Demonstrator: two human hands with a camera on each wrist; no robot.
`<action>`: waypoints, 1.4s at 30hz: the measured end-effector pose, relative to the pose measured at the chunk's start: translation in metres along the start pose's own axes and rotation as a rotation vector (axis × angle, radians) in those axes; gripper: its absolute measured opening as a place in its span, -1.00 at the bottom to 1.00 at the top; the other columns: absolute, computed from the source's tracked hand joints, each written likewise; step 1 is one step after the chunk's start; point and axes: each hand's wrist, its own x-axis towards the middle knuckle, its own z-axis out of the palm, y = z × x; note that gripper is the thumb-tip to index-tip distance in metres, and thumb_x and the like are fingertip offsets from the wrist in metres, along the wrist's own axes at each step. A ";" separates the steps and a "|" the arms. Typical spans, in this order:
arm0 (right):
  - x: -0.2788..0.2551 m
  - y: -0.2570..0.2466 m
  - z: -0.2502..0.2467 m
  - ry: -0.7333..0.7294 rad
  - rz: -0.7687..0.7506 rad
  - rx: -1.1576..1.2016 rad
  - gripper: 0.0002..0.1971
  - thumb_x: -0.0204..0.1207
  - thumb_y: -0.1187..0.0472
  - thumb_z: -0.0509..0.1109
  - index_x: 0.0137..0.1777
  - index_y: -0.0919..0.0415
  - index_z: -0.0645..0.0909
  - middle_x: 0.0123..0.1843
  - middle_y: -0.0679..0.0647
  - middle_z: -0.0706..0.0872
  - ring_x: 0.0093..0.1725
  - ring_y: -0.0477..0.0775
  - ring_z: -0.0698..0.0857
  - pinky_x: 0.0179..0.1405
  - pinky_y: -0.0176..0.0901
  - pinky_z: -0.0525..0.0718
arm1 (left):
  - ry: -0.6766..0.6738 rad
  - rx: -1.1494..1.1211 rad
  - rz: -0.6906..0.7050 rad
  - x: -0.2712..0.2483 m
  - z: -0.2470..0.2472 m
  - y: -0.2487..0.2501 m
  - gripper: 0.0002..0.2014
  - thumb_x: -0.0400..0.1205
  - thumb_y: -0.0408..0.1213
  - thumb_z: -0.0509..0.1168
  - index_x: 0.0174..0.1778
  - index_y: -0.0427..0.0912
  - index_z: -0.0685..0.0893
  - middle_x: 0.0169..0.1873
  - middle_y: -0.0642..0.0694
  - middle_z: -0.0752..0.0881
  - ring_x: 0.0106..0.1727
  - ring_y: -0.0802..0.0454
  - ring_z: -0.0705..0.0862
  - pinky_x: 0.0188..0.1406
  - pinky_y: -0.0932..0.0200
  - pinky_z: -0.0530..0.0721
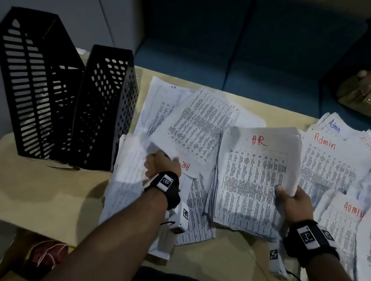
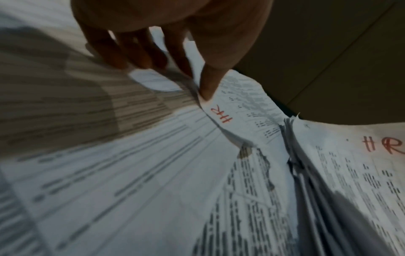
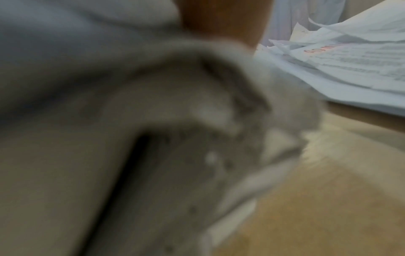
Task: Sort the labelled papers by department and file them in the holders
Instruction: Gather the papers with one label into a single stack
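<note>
My right hand (image 1: 291, 199) grips the near corner of a thick stack of printed sheets (image 1: 253, 178) marked HR in red, lifted a little off the table. The stack fills the right wrist view as a blurred grey mass (image 3: 153, 138). My left hand (image 1: 159, 162) pinches a loose HR sheet (image 1: 199, 126) at its edge; in the left wrist view the thumb (image 2: 208, 83) presses the paper just above the red HR mark (image 2: 221, 116). More HR sheets lie under it. Two black perforated file holders (image 1: 68, 103) stand at the table's far left.
Sheets marked Admin (image 1: 324, 145) are spread over the right of the tan table (image 1: 33, 195), also visible as Admin papers (image 3: 339, 57). A blue sofa (image 1: 250, 49) runs behind the table with a tan bag (image 1: 369, 92) on it. A red object (image 1: 46, 255) lies below the table's near left edge.
</note>
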 end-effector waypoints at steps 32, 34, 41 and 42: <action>0.022 -0.008 -0.052 0.164 0.055 0.253 -0.72 0.55 0.14 0.43 0.15 0.31 0.61 -0.05 0.23 0.65 -0.05 0.26 0.66 -0.11 0.01 0.47 | -0.466 0.881 1.010 0.026 -0.083 0.055 -0.52 0.53 -0.55 0.09 0.08 0.12 0.69 0.03 0.02 0.73 0.08 -0.11 0.65 0.02 0.05 0.60; 0.017 -0.021 -0.044 0.087 0.002 0.192 -0.80 0.58 0.15 0.40 0.03 0.28 0.55 -0.11 0.26 0.63 -0.11 0.30 0.65 -0.17 -0.01 0.45 | -0.420 1.063 1.161 0.020 -0.073 0.059 -0.51 0.56 -0.56 0.13 0.18 0.11 0.65 0.08 0.04 0.71 0.15 -0.10 0.56 0.01 0.06 0.47; 0.005 -0.015 -0.007 -0.056 -0.007 0.060 -0.81 0.58 0.17 0.39 -0.07 0.32 0.57 -0.25 0.28 0.60 -0.35 0.12 0.51 -0.39 -0.18 0.42 | -0.133 0.535 0.966 0.021 -0.059 0.010 -0.55 0.63 -0.21 0.32 0.47 0.04 0.49 0.40 -0.04 0.51 0.44 -0.11 0.40 0.39 -0.09 0.42; 0.003 -0.010 -0.002 -0.073 0.010 0.068 -0.81 0.58 0.18 0.40 -0.07 0.33 0.58 -0.27 0.27 0.61 -0.34 0.13 0.52 -0.38 -0.19 0.43 | -0.086 0.370 0.877 0.015 -0.059 -0.007 -0.55 0.61 -0.20 0.35 0.45 0.00 0.51 0.38 -0.07 0.53 0.42 -0.14 0.42 0.37 -0.10 0.45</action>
